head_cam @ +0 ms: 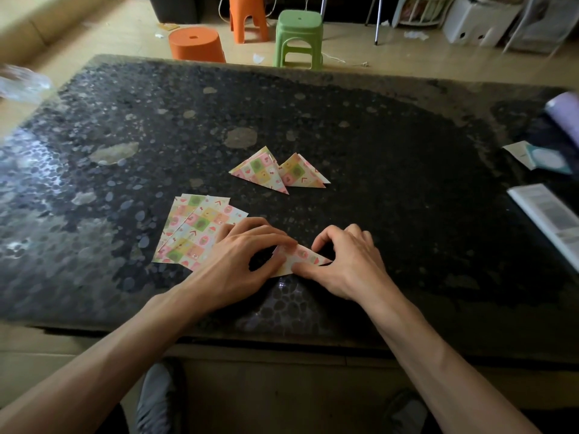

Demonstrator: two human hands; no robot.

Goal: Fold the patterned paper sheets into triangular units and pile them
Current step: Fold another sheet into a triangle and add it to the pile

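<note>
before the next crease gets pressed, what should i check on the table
1. Both hands on the half-folded paper: the left hand and the right hand pinch it from either side. ok
2. Edges lined up: fingers cover them. cannot tell
3. Paper down on the table, not lifted. ok
4. Flat sheets ready: a fanned stack beside the left hand. ok
5. Finished triangles piled: two lie farther out, one overlapping the other, not squarely stacked. not ok

Left hand (247, 247), right hand (347, 260) on folded patterned sheet (305, 256)
</note>
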